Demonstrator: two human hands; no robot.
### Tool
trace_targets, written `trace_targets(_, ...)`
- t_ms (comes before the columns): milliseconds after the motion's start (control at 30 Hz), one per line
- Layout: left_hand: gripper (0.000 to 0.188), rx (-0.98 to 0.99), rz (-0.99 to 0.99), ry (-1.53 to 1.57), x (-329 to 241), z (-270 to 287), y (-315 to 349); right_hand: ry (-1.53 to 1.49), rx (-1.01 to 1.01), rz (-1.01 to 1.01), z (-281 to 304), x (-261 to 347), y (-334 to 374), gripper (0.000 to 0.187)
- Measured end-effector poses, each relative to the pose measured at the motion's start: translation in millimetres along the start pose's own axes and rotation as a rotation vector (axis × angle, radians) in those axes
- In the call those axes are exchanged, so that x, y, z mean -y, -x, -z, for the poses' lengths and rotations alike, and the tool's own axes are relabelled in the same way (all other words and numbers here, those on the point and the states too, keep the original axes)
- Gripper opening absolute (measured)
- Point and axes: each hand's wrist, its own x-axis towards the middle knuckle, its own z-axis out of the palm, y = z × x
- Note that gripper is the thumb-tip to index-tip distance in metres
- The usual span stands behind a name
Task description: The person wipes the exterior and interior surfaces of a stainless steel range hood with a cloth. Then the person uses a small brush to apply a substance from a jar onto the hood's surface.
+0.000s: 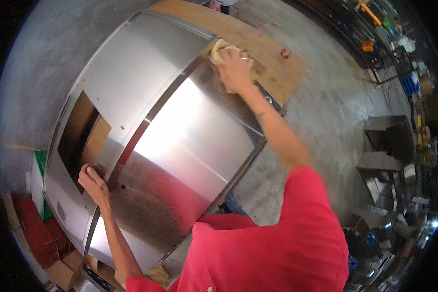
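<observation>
A large stainless-steel cabinet [141,58] lies before me, with a recessed shiny panel [190,131] facing me and a rectangular cutout [78,129] on its left part. My right hand [234,70] presses a pale yellow cloth [221,47] onto the far right corner of the metal; the fingers are bent over the cloth and slightly blurred. At the near end of the cutout, my left hand [94,184] holds the metal edge with curled fingers, their tips partly hidden. Red from my shirt reflects in the recessed panel.
Under the cabinet's far side is a brown wooden board [277,63] with a small red roll-like thing [285,53] on it. Folded dark metal parts [382,141] stand on the concrete floor at right, before cluttered shelves [374,44]. Cardboard [61,275] lies at lower left.
</observation>
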Motion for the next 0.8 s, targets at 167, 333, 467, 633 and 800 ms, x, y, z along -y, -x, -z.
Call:
trace_targets(167,0.043,0.030,-0.028,0.011,13,-1,-11,-0.011,-0.065,0.145,-17,-35,20,0.033)
trace_targets(333,0.043,0.070,0.035,0.038,1,-1,-8,-0.012,0.191,0.080,18,-88,92,0.032)
trace_targets(467,0.043,0.062,0.017,0.022,2,-1,-6,-0.021,0.404,-0.058,49,-124,145,0.030)
trace_targets(633,0.042,-0.019,-0.091,-0.040,3,-8,-8,-0.284,0.112,-0.191,55,-148,126,0.033)
trace_targets(800,0.038,-0.007,-0.065,-0.019,4,-11,-11,-0.605,-0.279,-0.186,21,-56,56,0.045)
